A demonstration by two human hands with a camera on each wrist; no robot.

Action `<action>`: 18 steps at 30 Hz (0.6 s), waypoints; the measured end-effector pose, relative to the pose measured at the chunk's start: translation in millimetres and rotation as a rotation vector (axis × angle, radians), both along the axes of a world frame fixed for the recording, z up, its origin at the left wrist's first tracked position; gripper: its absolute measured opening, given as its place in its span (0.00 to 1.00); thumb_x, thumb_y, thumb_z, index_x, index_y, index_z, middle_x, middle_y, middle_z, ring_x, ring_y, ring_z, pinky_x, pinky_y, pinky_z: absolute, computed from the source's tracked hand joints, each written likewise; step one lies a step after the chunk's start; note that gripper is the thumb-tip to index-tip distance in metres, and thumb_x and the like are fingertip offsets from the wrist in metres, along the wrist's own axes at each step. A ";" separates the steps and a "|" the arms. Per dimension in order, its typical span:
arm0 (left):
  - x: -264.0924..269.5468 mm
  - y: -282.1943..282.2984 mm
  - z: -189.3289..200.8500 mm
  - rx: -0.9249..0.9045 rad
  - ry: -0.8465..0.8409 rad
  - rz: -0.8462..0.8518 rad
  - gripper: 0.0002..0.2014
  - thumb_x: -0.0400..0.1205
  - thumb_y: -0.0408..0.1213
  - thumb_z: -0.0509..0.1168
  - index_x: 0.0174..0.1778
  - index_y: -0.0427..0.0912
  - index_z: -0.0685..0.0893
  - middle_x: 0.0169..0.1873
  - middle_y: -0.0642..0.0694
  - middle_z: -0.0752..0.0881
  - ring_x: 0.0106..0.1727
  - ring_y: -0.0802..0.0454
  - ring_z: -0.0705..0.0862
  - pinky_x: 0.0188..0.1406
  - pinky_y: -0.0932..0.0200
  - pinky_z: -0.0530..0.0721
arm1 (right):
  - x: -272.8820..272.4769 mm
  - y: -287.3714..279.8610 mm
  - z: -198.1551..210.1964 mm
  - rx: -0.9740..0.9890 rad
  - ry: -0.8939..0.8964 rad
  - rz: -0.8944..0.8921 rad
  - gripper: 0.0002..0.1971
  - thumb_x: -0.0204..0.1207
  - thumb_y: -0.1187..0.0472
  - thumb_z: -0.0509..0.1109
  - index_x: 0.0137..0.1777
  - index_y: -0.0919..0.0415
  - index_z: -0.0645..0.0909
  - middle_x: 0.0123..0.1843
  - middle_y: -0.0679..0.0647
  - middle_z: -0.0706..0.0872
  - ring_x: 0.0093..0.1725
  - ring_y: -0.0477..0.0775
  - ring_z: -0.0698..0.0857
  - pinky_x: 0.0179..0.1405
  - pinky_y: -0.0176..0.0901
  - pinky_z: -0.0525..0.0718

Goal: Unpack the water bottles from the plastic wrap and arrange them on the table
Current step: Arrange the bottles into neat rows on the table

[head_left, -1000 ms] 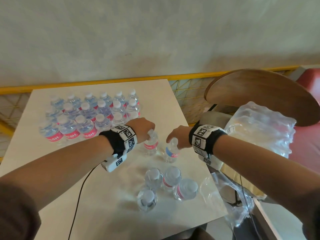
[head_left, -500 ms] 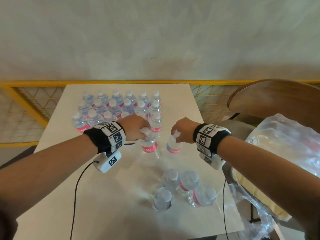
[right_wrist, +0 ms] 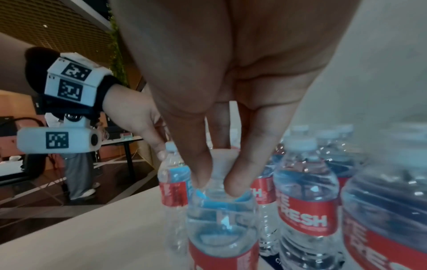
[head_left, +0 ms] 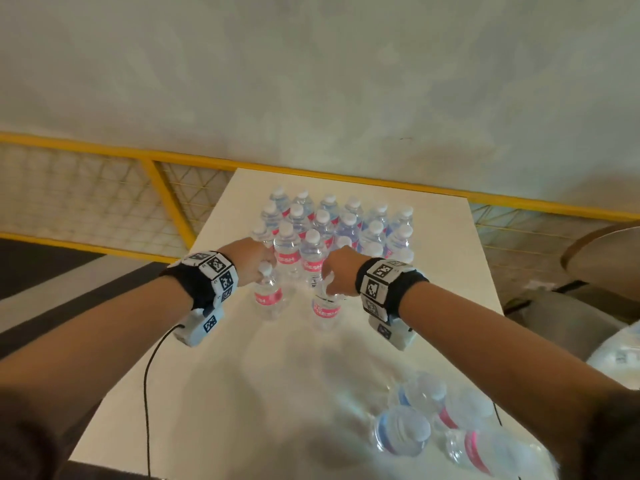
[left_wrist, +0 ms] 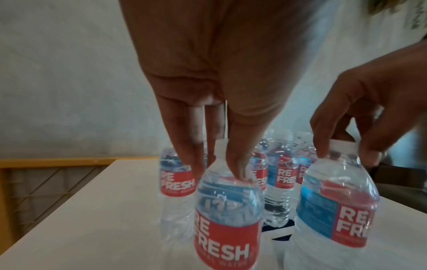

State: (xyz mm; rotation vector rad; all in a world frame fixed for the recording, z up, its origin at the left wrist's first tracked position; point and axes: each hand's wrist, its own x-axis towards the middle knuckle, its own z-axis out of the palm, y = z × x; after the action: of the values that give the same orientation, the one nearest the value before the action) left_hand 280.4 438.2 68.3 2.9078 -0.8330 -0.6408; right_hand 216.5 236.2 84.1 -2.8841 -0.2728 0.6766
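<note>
Both hands have carried their bottles away from the loose cluster of bottles (head_left: 446, 424) near the bench's (head_left: 214, 393) front edge and up to the arranged block of bottles (head_left: 332, 223). The left hand (head_left: 254, 259) now holds its bottle (head_left: 267, 296) just in front of the block's left side, and the right hand (head_left: 341, 270) holds its bottle (head_left: 326, 308) beside it. Both bottles appear to stand on the bench, though their bases are blurred. The crumpled plastic wrap (head_left: 620, 355) now shows only at the right edge.

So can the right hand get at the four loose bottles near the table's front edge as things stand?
Probably not yet: the right hand is pinching a bottle by its neck. Nothing stands between it and the loose bottles near the front edge, so once it lets go the way looks free.
</note>
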 end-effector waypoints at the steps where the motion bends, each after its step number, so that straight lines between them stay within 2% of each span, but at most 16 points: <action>1: 2.7 8.7 -1.7 -0.024 0.002 0.038 0.17 0.78 0.36 0.69 0.63 0.44 0.83 0.59 0.43 0.86 0.59 0.43 0.82 0.57 0.56 0.78 | 3.8 8.1 -4.1 -0.004 -0.004 0.014 0.22 0.77 0.58 0.70 0.70 0.62 0.78 0.69 0.59 0.80 0.69 0.58 0.79 0.66 0.45 0.77; 6: 5.8 33.3 -18.4 -0.195 0.048 0.155 0.23 0.75 0.34 0.71 0.67 0.45 0.78 0.65 0.43 0.81 0.65 0.42 0.80 0.64 0.54 0.78 | 15.8 31.5 -19.1 -0.020 0.020 0.034 0.23 0.76 0.62 0.70 0.72 0.56 0.75 0.72 0.58 0.75 0.68 0.59 0.78 0.67 0.46 0.77; 8: 6.8 35.8 -26.8 -0.215 0.093 0.168 0.23 0.74 0.34 0.71 0.66 0.47 0.77 0.63 0.43 0.81 0.64 0.41 0.81 0.63 0.51 0.79 | 19.5 34.8 -20.1 -0.012 0.009 0.010 0.22 0.77 0.63 0.69 0.71 0.57 0.75 0.71 0.59 0.76 0.68 0.59 0.79 0.65 0.45 0.77; 14: 16.9 40.0 -34.8 -0.303 0.119 0.234 0.24 0.76 0.39 0.72 0.69 0.49 0.77 0.64 0.40 0.82 0.64 0.40 0.81 0.65 0.51 0.79 | 26.4 49.5 -26.8 0.069 -0.043 -0.082 0.22 0.77 0.58 0.70 0.71 0.58 0.75 0.69 0.58 0.79 0.67 0.58 0.79 0.64 0.44 0.77; 18: 23.4 44.3 -39.7 -0.313 0.125 0.236 0.25 0.74 0.40 0.73 0.68 0.50 0.77 0.63 0.42 0.83 0.64 0.41 0.81 0.65 0.50 0.78 | 31.8 64.8 -28.1 0.146 -0.083 -0.125 0.21 0.76 0.60 0.70 0.69 0.59 0.76 0.66 0.58 0.80 0.65 0.59 0.80 0.63 0.46 0.79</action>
State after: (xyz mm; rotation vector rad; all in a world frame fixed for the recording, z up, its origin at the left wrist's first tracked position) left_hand 303.8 482.5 28.6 2.5984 -0.5115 -0.6012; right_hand 248.3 301.0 56.0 -2.7656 -0.1444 0.4951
